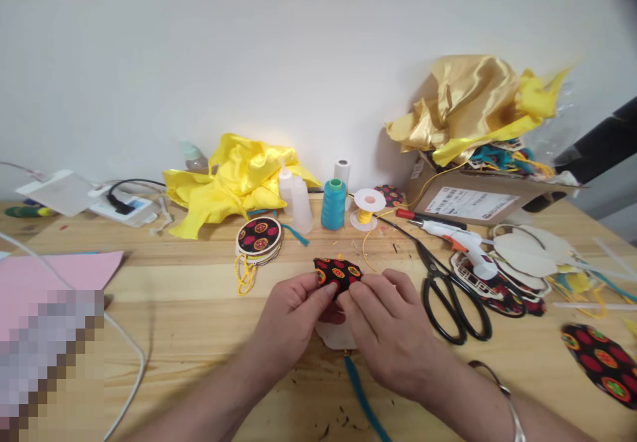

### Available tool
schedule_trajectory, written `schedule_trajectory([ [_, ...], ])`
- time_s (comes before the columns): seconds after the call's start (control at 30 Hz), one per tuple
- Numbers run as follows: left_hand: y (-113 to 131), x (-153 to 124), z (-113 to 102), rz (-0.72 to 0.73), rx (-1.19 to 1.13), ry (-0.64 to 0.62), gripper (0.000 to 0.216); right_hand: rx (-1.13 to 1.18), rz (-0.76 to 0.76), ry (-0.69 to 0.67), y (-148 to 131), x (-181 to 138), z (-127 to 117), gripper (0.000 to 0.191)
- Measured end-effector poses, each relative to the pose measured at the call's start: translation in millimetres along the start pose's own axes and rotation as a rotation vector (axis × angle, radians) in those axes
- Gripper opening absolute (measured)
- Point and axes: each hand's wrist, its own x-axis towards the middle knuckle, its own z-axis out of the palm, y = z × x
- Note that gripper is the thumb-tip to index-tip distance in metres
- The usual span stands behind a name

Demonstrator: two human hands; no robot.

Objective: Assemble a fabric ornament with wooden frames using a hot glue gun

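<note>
Between my two hands is a piece of black patterned fabric (338, 271) with red and orange motifs. My left hand (293, 312) pinches its left side between thumb and fingers. On the fabric's right edge, the fingers of my right hand (383, 322) are closed. Below the fabric a pale rounded piece (336, 337) shows, partly covered by my hands. A teal tassel (362, 395) hangs from its lower end toward me. How the fabric joins the pale piece is hidden by my fingers.
Black scissors (442, 289) and a white glue gun (462, 243) lie at right, near a fabric oval (604, 362). Behind my hands stand a teal thread cone (333, 206), a yellow cord spool (367, 208) and a plastic bottle (301, 206). Stacked patterned discs (259, 237) lie left of them.
</note>
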Motion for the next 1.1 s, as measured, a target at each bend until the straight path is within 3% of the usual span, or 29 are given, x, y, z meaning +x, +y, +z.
schedule_trajectory([
  [0.2, -1, 0, 1, 0.002, 0.005, 0.002, 0.016, 0.047, 0.08, -0.076, -2, -2, 7, 0.026],
  [0.3, 2, 4, -5, 0.035, 0.02, 0.068, 0.015, 0.165, 0.13, -0.113, -6, -1, 6, 0.024],
  [0.4, 8, 9, -13, 0.065, -0.017, 0.189, 0.016, 0.292, -0.044, -0.184, -14, 1, 1, 0.019],
  [0.53, 10, 9, -17, 0.086, -0.031, 0.187, 0.018, 0.434, -0.368, -0.242, -26, 0, 3, 0.014],
  [0.73, 5, 5, -15, 0.104, -0.126, 0.106, 0.01, 0.49, -0.378, -0.289, -24, -1, 4, 0.013],
  [0.87, 5, 4, -14, 0.075, -0.132, 0.064, 0.015, 0.525, -0.101, -0.129, -3, 1, -4, 0.013],
  [1.0, 6, 4, -11, 0.061, -0.129, 0.027, 0.021, 0.624, 0.517, 0.185, 20, 2, 2, 0.007],
  [1.1, 6, 4, -10, 0.045, -0.118, -0.018, 0.021, 0.915, 0.906, 0.168, 29, 4, 14, 0.034],
])
